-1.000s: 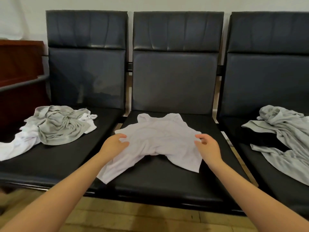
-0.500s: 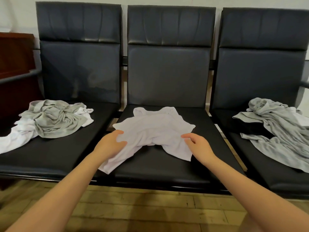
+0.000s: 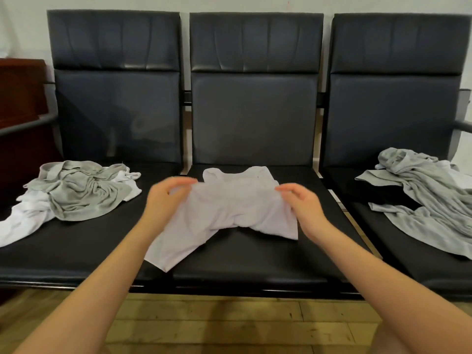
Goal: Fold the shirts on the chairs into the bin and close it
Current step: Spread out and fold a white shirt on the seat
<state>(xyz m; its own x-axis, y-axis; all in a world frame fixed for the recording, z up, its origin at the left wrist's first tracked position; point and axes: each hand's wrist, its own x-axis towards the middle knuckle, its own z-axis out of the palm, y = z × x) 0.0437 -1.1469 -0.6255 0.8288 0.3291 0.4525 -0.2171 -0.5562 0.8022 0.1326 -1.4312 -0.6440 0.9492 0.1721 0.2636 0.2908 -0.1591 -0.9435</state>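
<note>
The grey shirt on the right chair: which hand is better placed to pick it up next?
The right hand, probably. It is nearer the grey shirt; the left hand would have to cross over. For now both hands pinch the white shirt.

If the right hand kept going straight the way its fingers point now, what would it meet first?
The right hand points up-left across the white shirt it pinches. It would probably meet the shirt's collar area first, then the left hand; depth is unclear.
</note>
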